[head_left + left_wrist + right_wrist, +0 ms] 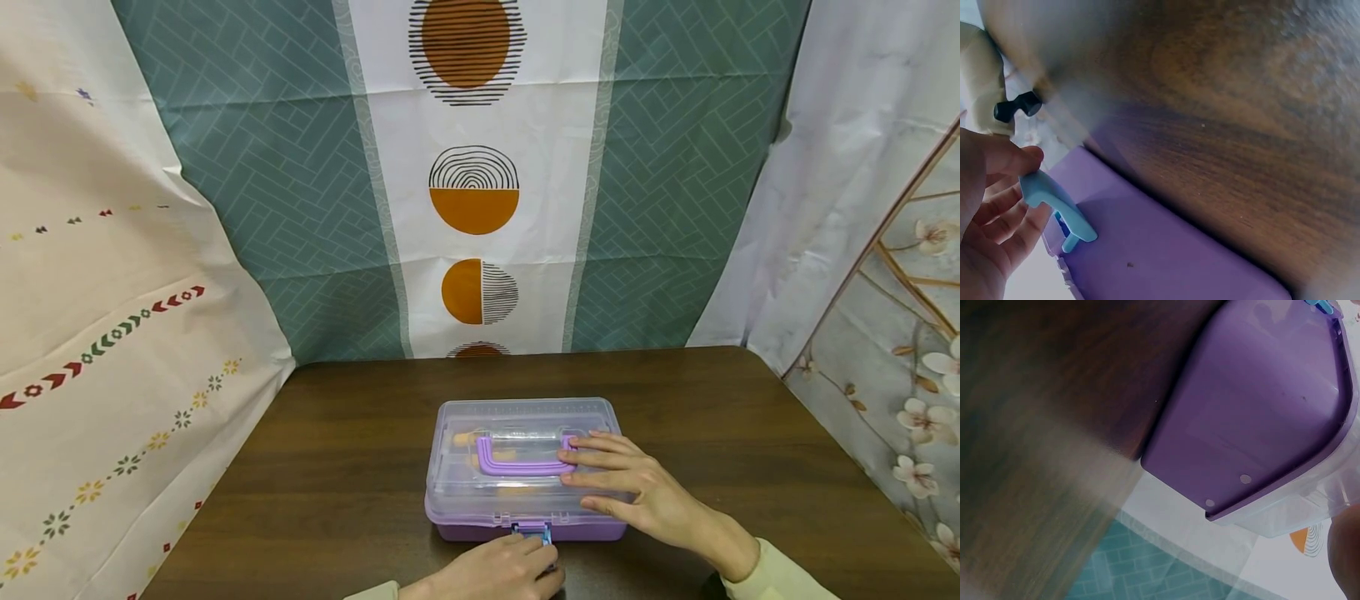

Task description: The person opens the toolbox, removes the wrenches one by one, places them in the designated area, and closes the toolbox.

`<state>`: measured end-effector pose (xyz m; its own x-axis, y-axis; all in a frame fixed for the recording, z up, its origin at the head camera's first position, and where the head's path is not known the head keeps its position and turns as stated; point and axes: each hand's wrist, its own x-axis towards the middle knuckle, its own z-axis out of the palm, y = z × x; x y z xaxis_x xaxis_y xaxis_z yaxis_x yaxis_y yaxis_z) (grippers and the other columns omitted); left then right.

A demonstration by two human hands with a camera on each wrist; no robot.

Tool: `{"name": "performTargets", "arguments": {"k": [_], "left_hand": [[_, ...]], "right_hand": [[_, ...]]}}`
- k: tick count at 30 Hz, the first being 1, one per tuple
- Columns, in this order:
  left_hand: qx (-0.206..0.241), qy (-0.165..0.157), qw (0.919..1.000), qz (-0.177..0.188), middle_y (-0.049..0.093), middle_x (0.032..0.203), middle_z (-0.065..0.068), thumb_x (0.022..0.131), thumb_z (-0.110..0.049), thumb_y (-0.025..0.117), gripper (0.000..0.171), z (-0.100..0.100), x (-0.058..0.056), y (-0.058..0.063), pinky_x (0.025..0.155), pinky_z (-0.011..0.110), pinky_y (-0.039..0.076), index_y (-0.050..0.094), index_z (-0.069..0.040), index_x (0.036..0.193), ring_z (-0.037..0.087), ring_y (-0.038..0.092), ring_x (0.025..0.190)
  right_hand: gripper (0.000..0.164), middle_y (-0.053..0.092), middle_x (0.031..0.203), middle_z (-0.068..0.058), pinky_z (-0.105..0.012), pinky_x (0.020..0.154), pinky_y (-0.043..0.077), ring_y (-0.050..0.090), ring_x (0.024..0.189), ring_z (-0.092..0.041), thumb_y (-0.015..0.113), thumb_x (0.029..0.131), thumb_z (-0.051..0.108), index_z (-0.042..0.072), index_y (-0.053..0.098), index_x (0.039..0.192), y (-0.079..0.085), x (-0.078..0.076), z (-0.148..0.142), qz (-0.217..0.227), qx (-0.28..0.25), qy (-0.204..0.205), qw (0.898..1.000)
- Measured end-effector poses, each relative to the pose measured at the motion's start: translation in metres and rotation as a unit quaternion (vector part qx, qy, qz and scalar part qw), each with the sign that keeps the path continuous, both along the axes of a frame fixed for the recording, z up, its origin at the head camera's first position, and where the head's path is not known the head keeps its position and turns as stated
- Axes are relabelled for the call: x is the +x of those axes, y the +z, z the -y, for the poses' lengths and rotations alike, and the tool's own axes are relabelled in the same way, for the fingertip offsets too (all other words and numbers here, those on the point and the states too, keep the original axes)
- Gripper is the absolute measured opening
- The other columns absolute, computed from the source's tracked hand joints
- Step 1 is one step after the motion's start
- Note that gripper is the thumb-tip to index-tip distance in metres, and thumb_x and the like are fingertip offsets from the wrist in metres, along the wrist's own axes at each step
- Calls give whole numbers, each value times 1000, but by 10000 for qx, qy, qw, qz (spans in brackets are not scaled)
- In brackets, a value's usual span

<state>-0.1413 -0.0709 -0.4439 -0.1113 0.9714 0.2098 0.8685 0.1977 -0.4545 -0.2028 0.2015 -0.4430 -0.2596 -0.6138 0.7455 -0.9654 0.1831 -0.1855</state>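
Observation:
A plastic storage box with a purple base point(465, 533) and a clear lid point(457, 483) stands on the table, lid down. A purple carry handle point(525, 470) lies flat on the lid. At the front, a light blue latch point(1060, 201) sticks out from the base; my left hand point(498, 570) pinches it between thumb and fingers. My right hand point(645, 487) rests on the right side of the lid, fingers spread and fairly straight, touching the handle's right end. Yellowish items point(467, 438) show blurrily through the lid.
The brown wooden table point(337, 467) extends around the box. Behind it hangs a green and white patterned cloth point(300, 167). A cream patterned cloth point(112, 250) borders the left, and a floral cloth point(900, 375) the right.

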Motion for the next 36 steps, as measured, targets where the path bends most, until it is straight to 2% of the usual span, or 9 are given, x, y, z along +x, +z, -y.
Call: {"name": "performTargets", "arguments": {"k": [5,7,10,15,19,28,36], "left_hand": [[-127,-130,9998,-4,54,91,-15,101,-33,66,11,0,0,-1,63,4,33,74,-30,93,-4,41,72],[-156,-207,9996,134,53,91,-15,101,-32,66,11,0,-1,-3,63,3,30,73,-30,93,-4,37,71],[-211,-299,9989,287,51,91,-15,102,-31,66,11,0,-2,-7,63,3,26,72,-29,93,-4,35,71],[-313,-309,9985,323,51,91,-14,102,-31,66,11,1,-4,-10,61,3,21,71,-29,92,-4,33,71],[-342,-221,9985,360,52,90,-15,102,-32,67,11,0,-4,-10,60,3,22,72,-29,92,-5,34,70],[-592,203,9945,844,56,91,-16,100,-38,66,12,0,-3,-9,60,2,31,74,-30,97,-8,42,73],[-680,308,9943,763,60,93,-16,99,-42,65,14,0,-5,-9,62,3,36,74,-31,98,-6,47,75]], "right_hand": [[36,67,138,-13,-31,123,28,55,135,-31,75,97,20,10,73,131,-1,0,1,-33,-20,48,10000],[35,67,138,-13,-31,123,28,55,136,-31,74,97,20,10,73,131,-1,0,1,-35,-29,66,10000],[36,67,138,-13,-31,123,27,55,136,-30,74,97,19,10,73,131,-1,1,1,-23,-23,80,10000],[36,67,138,-13,-30,123,27,55,136,-30,75,96,19,10,72,132,-1,1,1,-7,-10,56,10000],[36,67,139,-13,-30,123,28,55,136,-30,75,96,19,10,73,131,-1,1,1,-4,-23,49,10000],[36,66,140,-13,-30,123,27,54,137,-29,73,98,21,10,72,132,0,1,1,-46,-12,51,10000],[35,66,140,-13,-30,123,27,54,137,-29,73,98,21,10,72,132,1,1,1,-90,2,26,10000]]}}
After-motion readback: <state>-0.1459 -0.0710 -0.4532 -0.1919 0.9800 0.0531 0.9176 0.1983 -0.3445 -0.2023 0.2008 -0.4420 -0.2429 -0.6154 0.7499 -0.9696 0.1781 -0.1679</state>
